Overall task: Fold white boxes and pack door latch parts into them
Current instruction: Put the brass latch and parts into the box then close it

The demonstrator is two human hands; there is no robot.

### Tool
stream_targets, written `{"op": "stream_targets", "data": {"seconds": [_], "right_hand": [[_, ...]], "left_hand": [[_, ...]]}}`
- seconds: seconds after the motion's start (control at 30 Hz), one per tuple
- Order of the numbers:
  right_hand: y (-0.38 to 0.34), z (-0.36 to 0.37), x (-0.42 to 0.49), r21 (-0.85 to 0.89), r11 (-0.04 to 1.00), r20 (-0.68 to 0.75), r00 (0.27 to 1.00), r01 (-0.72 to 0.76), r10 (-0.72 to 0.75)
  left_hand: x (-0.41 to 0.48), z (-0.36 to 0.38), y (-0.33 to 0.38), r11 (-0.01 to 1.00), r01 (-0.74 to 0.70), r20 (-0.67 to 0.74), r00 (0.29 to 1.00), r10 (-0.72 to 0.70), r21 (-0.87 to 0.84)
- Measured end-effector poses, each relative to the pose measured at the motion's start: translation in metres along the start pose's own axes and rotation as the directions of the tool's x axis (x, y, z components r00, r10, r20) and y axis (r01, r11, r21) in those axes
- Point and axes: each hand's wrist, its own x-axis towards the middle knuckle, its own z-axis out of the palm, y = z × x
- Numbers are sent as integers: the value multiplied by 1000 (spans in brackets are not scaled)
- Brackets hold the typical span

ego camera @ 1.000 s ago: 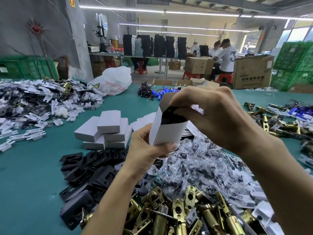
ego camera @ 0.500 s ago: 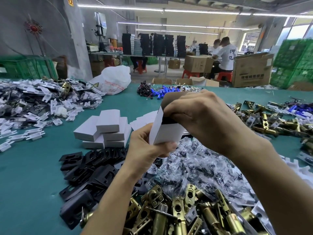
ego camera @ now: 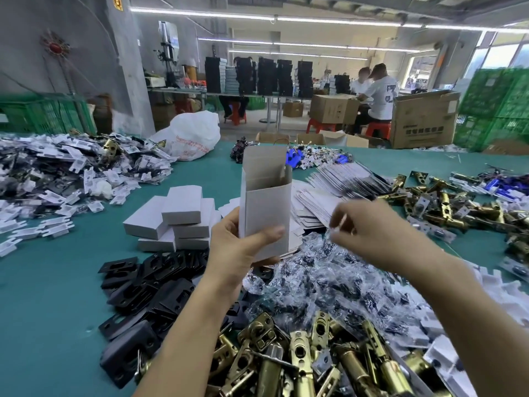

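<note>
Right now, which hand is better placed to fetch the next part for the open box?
Right. The left hand holds the box upright, top open, so it is busy. The right hand is off the box, just above the bagged parts; blur hides its grip.

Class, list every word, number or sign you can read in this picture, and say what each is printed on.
None can be quoted; all is blurred or too small.
White plastic bag: red print, blurred.
Large cardboard box: dark characters, blurred.
Pillar sign: too small.
White T-shirt: dark print, blurred.
White box in the left hand: no print shows.
</note>
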Motion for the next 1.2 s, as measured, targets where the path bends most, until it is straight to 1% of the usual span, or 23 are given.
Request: {"op": "stream_targets", "data": {"seconds": [0.03,0.07,0.1,0.13,0.17,0.2,0.23,0.27,0.3,0.33,0.37,0.4,0.47,0.57,0.6,0.67,0.73,0.77,0.83,0.93,1.0,1.1,1.2], "right_hand": [[6,7,-2,-44,998,113,993,-37,41],[10,14,-4,-58,997,157,986,-43,51],[12,19,-5,-43,998,143,989,-36,41],[12,22,-5,-10,1000,86,996,-20,21],[10,25,-5,38,999,-6,1000,0,1],[7,26,-4,100,994,-128,992,35,-22],[2,24,-3,158,983,-271,961,95,-49],[-5,20,-2,196,965,-407,910,172,-79],[-12,15,-2,207,946,-498,859,249,-117],[-20,9,-2,190,931,-531,830,311,-169],[-27,4,-1,149,921,-519,822,359,-236],[-34,-1,1,101,916,-472,830,387,-299],[-43,-7,5,26,926,-348,871,377,-345],[-53,-18,12,-24,949,-236,921,314,-311],[-55,-23,15,-32,956,-169,941,291,-292],[-57,-32,21,-61,962,21,964,265,-264],[-58,-40,24,-17,963,216,942,267,-257],[-57,-42,26,27,963,278,924,267,-264],[-56,-44,27,63,968,331,910,245,-252],[-53,-40,28,7,974,323,921,227,-217],[-51,-37,26,19,972,245,941,236,-233],[-47,-33,20,166,952,86,958,256,-273],[-43,-31,14,304,899,-101,949,316,-299]], "left_hand": [[0,0,0,1000,7,-14,1000,-7,-17],[1,0,0,999,12,-24,1000,-13,-30],[1,0,-1,999,17,-28,999,-18,-33],[1,0,-1,1000,22,-27,999,-22,-20],[1,-1,-1,999,26,-26,999,-26,21],[1,-1,-2,996,30,-24,999,-28,86],[1,0,-3,987,30,-16,999,-28,156],[0,0,-4,977,28,-1,1000,-28,211],[0,0,-5,970,26,17,999,-31,243],[0,1,-6,966,25,34,999,-34,257],[0,1,-5,965,22,49,998,-35,260],[-1,2,-5,966,17,63,997,-34,260],[-1,2,-4,967,4,97,995,-30,256],[-2,2,-4,970,0,134,990,-34,243],[-2,2,-4,970,-3,148,988,-34,244],[-3,2,-4,966,-22,190,981,-28,256],[-3,2,-5,962,-38,223,974,-25,271],[-3,2,-5,961,-42,233,972,-24,273],[-3,2,-5,959,-48,247,969,-23,279],[-4,2,-6,949,-40,238,971,-37,311],[-3,2,-6,955,-20,218,975,-48,297],[-2,1,-4,971,12,202,977,-62,239],[-2,-1,-2,981,37,199,977,-76,192]]}}
